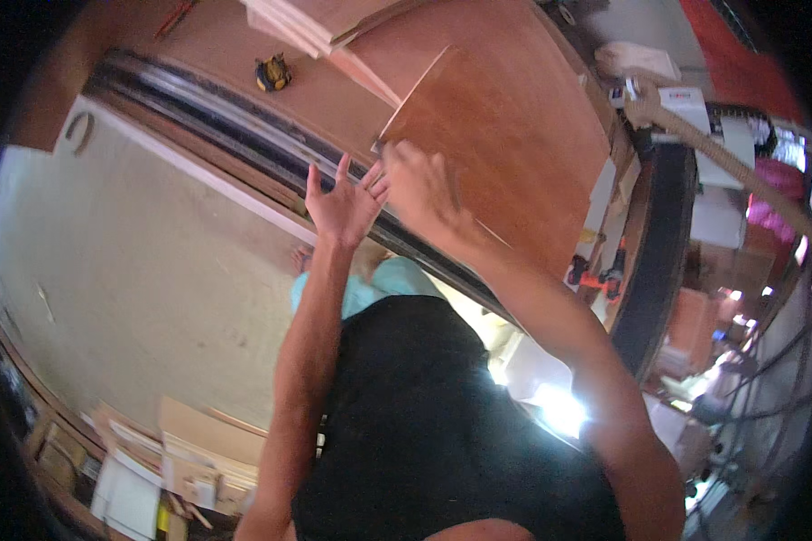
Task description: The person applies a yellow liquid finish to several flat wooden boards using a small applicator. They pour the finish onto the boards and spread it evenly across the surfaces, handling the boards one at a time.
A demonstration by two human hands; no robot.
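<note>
My left hand (345, 206) is raised palm up with its fingers spread, and nothing lies in it. Close beside its fingertips is my right hand (419, 185), smeared by motion, so its finger pose and any small thing in it are unclear. Behind the right hand lies a reddish-brown wooden board (514, 144) on the workbench. A small dark spot shows by the right fingertips at the board's near left corner; I cannot tell what it is.
A yellow and black tape measure (272, 72) sits on the bench, left of stacked wood panels (352, 16). Dark metal rails (216, 113) run along the bench's near edge. A red and black cordless drill (597, 276) lies at the right. Board offcuts (198, 442) stand at the lower left.
</note>
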